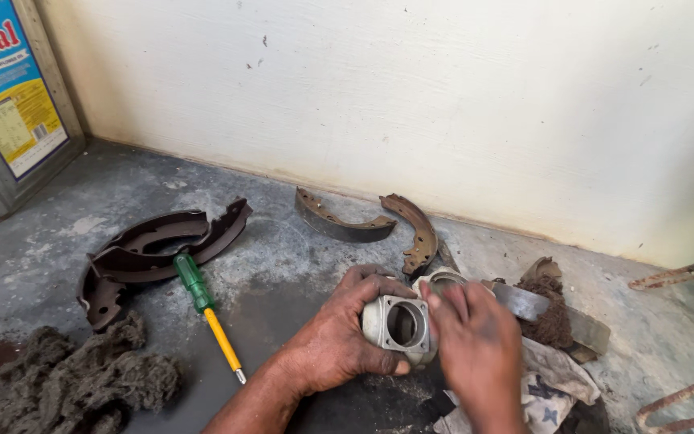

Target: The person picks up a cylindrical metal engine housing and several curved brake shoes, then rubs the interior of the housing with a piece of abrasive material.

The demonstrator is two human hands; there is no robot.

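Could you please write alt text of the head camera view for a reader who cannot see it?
Two hands, the left hand and right hand, hold a small grey metal cylinder housing over a stained concrete floor. Nearby lie a green-handled screwdriver, curved brake shoes and grey cotton waste.

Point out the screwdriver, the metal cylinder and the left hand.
screwdriver (pixel 194 283): head view, on its green handle.
metal cylinder (pixel 379 321): head view, on its outer wall left of the bore.
left hand (pixel 339 337): head view, back of the hand.
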